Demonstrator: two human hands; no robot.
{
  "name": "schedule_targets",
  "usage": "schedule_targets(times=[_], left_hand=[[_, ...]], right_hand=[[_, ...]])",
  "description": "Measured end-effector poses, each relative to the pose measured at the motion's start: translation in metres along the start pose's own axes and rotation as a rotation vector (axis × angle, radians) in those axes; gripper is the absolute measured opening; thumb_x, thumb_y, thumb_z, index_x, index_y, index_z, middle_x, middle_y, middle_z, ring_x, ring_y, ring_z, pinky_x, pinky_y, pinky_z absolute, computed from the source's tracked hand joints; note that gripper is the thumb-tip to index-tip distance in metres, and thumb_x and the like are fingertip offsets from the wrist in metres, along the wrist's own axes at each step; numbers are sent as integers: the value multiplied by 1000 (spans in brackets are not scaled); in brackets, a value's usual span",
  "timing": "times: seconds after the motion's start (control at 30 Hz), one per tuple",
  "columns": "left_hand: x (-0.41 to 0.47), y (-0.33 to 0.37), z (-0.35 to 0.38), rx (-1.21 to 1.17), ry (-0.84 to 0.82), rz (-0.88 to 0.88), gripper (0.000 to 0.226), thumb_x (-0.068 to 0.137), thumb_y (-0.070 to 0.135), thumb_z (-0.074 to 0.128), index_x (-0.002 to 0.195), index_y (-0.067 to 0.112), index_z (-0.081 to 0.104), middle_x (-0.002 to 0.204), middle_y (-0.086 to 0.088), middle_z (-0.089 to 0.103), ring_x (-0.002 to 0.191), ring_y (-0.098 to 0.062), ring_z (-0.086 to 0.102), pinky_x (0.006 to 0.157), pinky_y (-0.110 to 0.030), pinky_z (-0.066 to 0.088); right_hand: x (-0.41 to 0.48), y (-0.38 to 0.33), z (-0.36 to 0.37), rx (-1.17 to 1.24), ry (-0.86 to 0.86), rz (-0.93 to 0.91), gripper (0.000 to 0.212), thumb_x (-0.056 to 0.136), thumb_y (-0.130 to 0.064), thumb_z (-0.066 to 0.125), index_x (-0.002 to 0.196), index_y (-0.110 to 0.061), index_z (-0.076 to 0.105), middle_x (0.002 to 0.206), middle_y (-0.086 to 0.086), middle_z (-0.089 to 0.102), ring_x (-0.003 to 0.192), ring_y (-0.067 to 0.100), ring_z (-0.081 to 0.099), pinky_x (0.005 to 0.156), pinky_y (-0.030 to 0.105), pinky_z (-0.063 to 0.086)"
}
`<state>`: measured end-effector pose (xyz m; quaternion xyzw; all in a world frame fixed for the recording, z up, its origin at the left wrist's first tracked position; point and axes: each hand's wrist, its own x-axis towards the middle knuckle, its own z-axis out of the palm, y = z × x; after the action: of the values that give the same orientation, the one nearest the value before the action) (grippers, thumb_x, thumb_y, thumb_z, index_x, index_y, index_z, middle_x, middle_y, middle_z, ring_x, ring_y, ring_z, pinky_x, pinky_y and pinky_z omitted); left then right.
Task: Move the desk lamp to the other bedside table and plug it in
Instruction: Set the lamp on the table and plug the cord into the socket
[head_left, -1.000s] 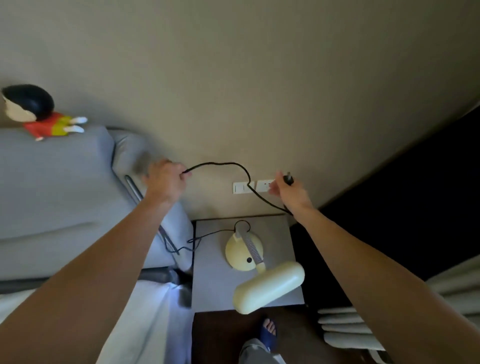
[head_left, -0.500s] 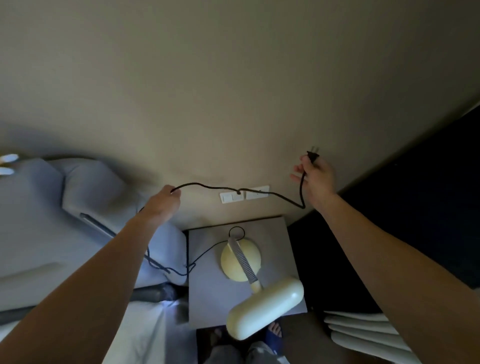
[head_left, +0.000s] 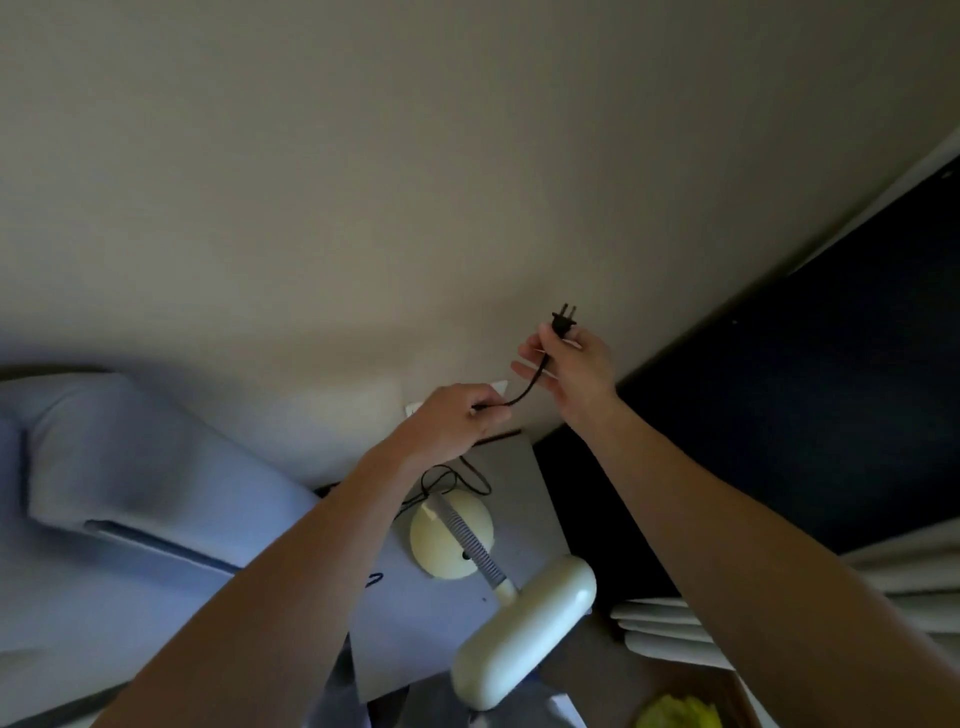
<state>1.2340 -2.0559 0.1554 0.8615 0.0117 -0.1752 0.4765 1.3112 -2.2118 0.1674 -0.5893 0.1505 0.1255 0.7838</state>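
The cream desk lamp (head_left: 519, 634) stands on the grey bedside table (head_left: 524, 499), its round base near the wall and its long head hanging over the front edge. My right hand (head_left: 576, 374) holds the black two-pin plug (head_left: 563, 323) up in front of the wall, prongs pointing up. My left hand (head_left: 452, 421) pinches the black cord (head_left: 527, 389) a short way below the plug. The rest of the cord loops on the table behind the lamp base. The white wall socket (head_left: 498, 387) is mostly hidden behind my left hand.
A grey padded headboard (head_left: 130, 467) and the bed fill the left. A dark curtain (head_left: 779, 415) hangs right of the table, with white folds (head_left: 675, 629) below it. Something yellow (head_left: 680, 714) lies at the bottom right.
My left hand has slid along the cord toward the plug, so both hands are now close together. My right hand stays raised with the plug. The view has shifted right.
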Motion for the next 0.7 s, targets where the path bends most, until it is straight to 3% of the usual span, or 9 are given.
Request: schedule_targets(times=[0.07,0.13,0.23,0.3,0.37,0.43,0.53,0.6,0.7], left_hand=[[5,-14,0,50,21,-3,20,98,25,54,87,25,71,72,5,64,59,-1,56,59,-20,40],[10,-26,7,99,-35,-38,23,99,23,53,86,22,72,82,3,67,74,-5,62,68,-24,46],[18,-42,30,206,-106,-86,22,100,24,55,101,11,73,100,-8,68,94,-24,64,82,-38,49],[23,-52,42,117,-67,-168,20,96,25,61,110,17,72,108,-1,70,102,-20,66,85,-34,50],[24,-59,51,6,-44,-260,39,87,28,69,125,27,65,122,6,67,113,-13,62,98,-33,48],[27,-63,61,-73,-23,-339,50,81,26,69,130,27,62,124,4,67,112,-16,64,101,-39,50],[40,-67,74,-229,146,-403,36,83,21,57,117,16,67,119,-10,71,109,-28,67,98,-47,53],[50,-68,80,-342,262,-479,15,84,28,58,91,25,70,106,-11,75,103,-31,69,95,-50,53],[67,-76,87,-441,325,-545,21,81,31,54,83,19,71,95,-14,77,96,-32,71,92,-50,52]], right_hand=[[4,3,-8,-45,14,39,11,99,-13,58,100,-3,60,70,5,58,56,13,56,64,35,59],[7,13,-9,-106,4,115,19,103,-22,51,104,-5,61,67,2,48,52,10,43,58,30,50],[14,36,-10,-71,-18,274,27,105,-26,42,95,-9,60,66,1,46,53,12,41,61,33,51],[22,53,-15,-67,-72,333,23,105,-16,43,94,-7,61,69,3,49,60,14,48,61,35,57],[31,69,-21,-124,-137,371,17,102,-11,50,97,-4,65,71,5,54,65,15,54,60,34,59],[40,85,-26,-198,-155,386,7,96,-8,61,96,-3,65,76,8,60,67,16,60,61,34,60],[54,109,-27,-242,-100,415,11,90,-2,68,100,4,65,83,14,67,67,18,66,53,30,59],[64,124,-28,-255,-96,457,10,89,0,69,96,6,66,85,17,69,64,20,67,51,30,59],[78,147,-27,-293,-92,494,11,89,-2,70,95,7,67,82,19,71,60,22,69,49,30,59]])
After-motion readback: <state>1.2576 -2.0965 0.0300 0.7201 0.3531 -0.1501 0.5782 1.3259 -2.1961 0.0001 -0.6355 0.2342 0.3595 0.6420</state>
